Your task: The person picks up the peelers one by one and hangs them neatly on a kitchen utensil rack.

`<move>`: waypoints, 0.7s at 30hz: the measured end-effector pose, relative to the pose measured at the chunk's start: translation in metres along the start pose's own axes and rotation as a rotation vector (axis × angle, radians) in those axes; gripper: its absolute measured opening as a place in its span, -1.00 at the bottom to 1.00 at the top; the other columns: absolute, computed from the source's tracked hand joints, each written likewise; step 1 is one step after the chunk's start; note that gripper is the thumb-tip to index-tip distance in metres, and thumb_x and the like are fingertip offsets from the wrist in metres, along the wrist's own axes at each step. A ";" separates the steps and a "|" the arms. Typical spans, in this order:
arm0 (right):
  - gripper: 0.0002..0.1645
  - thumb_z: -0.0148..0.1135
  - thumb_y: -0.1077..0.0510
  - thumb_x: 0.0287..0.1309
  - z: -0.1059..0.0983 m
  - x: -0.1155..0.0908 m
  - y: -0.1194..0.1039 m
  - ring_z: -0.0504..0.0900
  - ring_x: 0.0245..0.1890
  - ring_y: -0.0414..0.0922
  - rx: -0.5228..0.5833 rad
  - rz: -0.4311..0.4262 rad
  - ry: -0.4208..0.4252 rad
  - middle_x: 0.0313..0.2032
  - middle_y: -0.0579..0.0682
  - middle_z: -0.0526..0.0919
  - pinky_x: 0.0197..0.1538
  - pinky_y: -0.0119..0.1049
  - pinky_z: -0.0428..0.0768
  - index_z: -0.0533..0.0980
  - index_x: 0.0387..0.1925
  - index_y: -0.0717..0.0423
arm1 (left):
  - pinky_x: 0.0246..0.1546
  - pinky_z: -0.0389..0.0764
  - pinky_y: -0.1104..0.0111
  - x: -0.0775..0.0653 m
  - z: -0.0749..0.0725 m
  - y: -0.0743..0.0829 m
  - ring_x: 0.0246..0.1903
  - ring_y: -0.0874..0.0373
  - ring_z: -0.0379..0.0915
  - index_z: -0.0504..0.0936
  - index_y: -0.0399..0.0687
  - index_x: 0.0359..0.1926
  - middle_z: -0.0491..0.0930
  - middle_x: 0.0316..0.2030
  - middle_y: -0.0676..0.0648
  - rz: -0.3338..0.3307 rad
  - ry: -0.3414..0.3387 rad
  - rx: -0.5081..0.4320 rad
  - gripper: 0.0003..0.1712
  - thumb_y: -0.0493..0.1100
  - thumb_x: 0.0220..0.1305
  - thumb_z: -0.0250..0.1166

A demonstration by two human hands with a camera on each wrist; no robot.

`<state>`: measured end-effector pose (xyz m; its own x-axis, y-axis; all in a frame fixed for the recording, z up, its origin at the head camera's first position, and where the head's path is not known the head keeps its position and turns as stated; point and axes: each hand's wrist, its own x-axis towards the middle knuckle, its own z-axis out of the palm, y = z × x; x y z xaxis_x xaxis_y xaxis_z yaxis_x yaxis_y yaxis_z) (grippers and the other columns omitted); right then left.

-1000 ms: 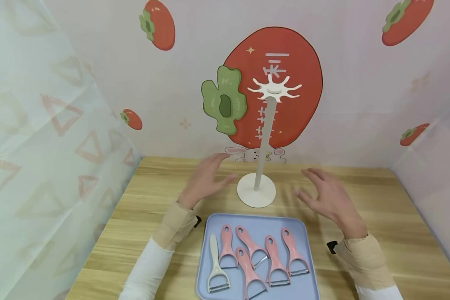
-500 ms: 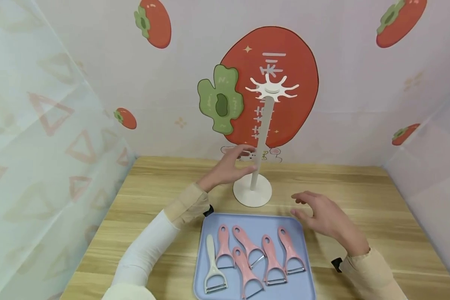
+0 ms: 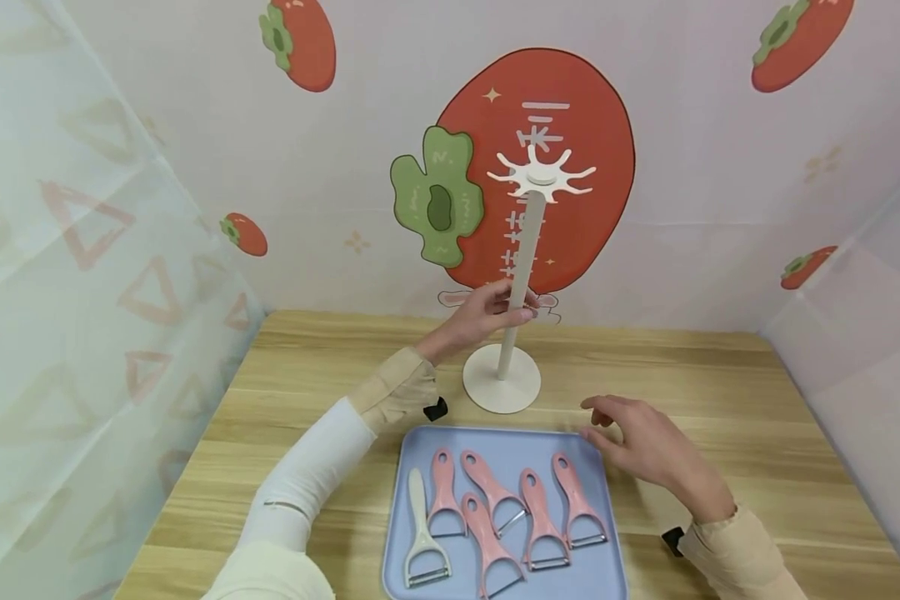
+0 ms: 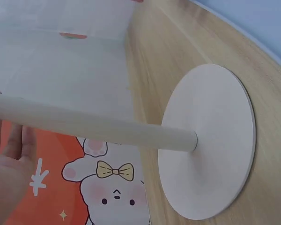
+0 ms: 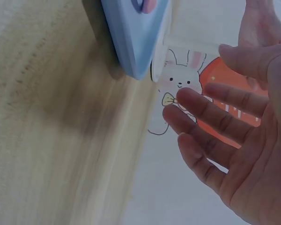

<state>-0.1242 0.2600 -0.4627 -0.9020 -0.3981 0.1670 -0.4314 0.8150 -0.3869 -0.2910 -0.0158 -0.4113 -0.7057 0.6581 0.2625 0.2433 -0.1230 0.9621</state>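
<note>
A white utensil stand [image 3: 528, 237] rises upright from its round base [image 4: 208, 140] on the table, with a ring of curved hooks [image 3: 542, 175] on top. My left hand [image 3: 487, 315] holds its pole low down, thumb in front and fingers behind. In the left wrist view, only part of this hand [image 4: 11, 173] shows. My right hand [image 3: 648, 442], fingers relaxed and holding nothing, hovers by the tray's far right corner. In the light blue tray [image 3: 570, 439] lie a white peeler [image 3: 420, 525] and several pink peelers [image 3: 543, 517].
The wooden table [image 3: 330, 367] ends at a back wall sheet [image 3: 690, 167] printed with strawberries and a rabbit. Pale sheets hang on the left [image 3: 120, 275] and right sides. The tray sits directly in front of the stand's base.
My left hand has moved right and closed round the pole. The right hand has come down and slightly nearer the tray. Stand and peelers keep their places.
</note>
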 end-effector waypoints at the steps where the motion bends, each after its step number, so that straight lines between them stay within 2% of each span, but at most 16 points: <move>1: -0.49 0.38 -0.08 0.26 0.001 -0.001 0.000 0.70 -0.21 -0.21 0.002 0.003 0.004 -0.18 -0.09 0.77 -0.15 -0.14 0.68 0.64 0.13 0.11 | 0.23 0.57 0.16 0.001 0.001 0.000 0.10 -0.15 0.65 0.55 -0.43 0.12 0.61 0.11 -0.42 0.005 -0.020 -0.015 -0.65 -0.30 0.40 0.26; 5: -0.49 0.31 -0.13 0.32 0.002 -0.005 -0.004 0.66 -0.25 -0.29 0.014 0.000 0.016 -0.25 -0.20 0.73 -0.22 -0.23 0.65 0.62 0.15 0.08 | 0.24 0.56 0.10 0.002 0.007 -0.003 -0.03 -0.12 0.70 0.61 -0.49 -0.06 0.75 -0.14 -0.24 0.019 -0.091 -0.082 -0.77 -0.33 0.42 0.21; 7: -0.52 0.31 -0.11 0.33 0.002 -0.007 -0.006 0.64 -0.28 -0.32 0.017 -0.005 0.016 -0.28 -0.26 0.70 -0.26 -0.27 0.64 0.63 0.12 0.07 | 0.19 0.59 0.11 0.002 0.010 -0.005 -0.14 -0.05 0.72 0.60 -0.47 -0.16 0.75 -0.28 -0.13 0.014 -0.090 -0.090 -0.83 -0.35 0.43 0.19; 10: -0.58 0.32 -0.06 0.33 0.003 -0.009 -0.009 0.62 -0.32 -0.37 0.031 -0.018 0.019 -0.29 -0.28 0.69 -0.29 -0.30 0.63 0.63 0.10 0.08 | 0.01 0.66 0.21 0.002 0.014 -0.009 -0.31 0.08 0.68 0.59 -0.36 -0.30 0.68 -0.43 -0.05 -0.002 -0.051 -0.082 -0.84 -0.33 0.44 0.17; 12: -0.60 0.34 -0.01 0.32 0.004 -0.012 -0.011 0.60 -0.34 -0.39 0.055 -0.023 0.014 -0.25 -0.23 0.71 -0.30 -0.31 0.63 0.62 0.10 0.09 | -0.16 0.63 0.28 0.002 0.017 -0.011 -0.43 0.14 0.58 0.55 -0.29 -0.38 0.59 -0.53 -0.02 -0.012 -0.022 -0.087 -0.80 -0.31 0.45 0.17; 15: -0.61 0.36 0.03 0.30 0.007 -0.018 -0.015 0.56 -0.36 -0.40 0.088 -0.025 -0.011 -0.22 -0.20 0.71 -0.32 -0.34 0.61 0.61 0.09 0.10 | -0.36 0.43 0.35 0.003 0.021 -0.015 -0.57 0.15 0.31 0.42 -0.25 -0.52 0.37 -0.66 0.00 -0.021 0.008 -0.102 -0.66 -0.27 0.46 0.16; 18: -0.61 0.39 0.05 0.26 0.010 -0.023 -0.020 0.53 -0.39 -0.37 0.102 -0.018 -0.042 -0.25 -0.23 0.66 -0.36 -0.40 0.56 0.61 0.07 0.10 | -0.47 0.20 0.35 0.005 0.025 -0.018 -0.65 0.14 0.07 0.27 -0.24 -0.62 0.16 -0.73 0.01 -0.017 0.027 -0.099 -0.51 -0.22 0.48 0.16; 21: -0.57 0.42 0.06 0.22 0.014 -0.027 -0.024 0.51 -0.44 -0.34 0.106 0.000 -0.066 -0.30 -0.27 0.58 -0.41 -0.44 0.50 0.60 0.08 0.10 | -0.53 0.09 0.36 0.008 0.029 -0.022 -0.70 0.15 -0.04 0.20 -0.22 -0.68 0.08 -0.77 0.03 0.000 0.053 -0.079 -0.43 -0.17 0.48 0.17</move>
<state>-0.0893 0.2457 -0.4708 -0.8974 -0.4276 0.1082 -0.4237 0.7673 -0.4815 -0.2825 0.0136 -0.4325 -0.7403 0.6183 0.2639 0.1916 -0.1822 0.9644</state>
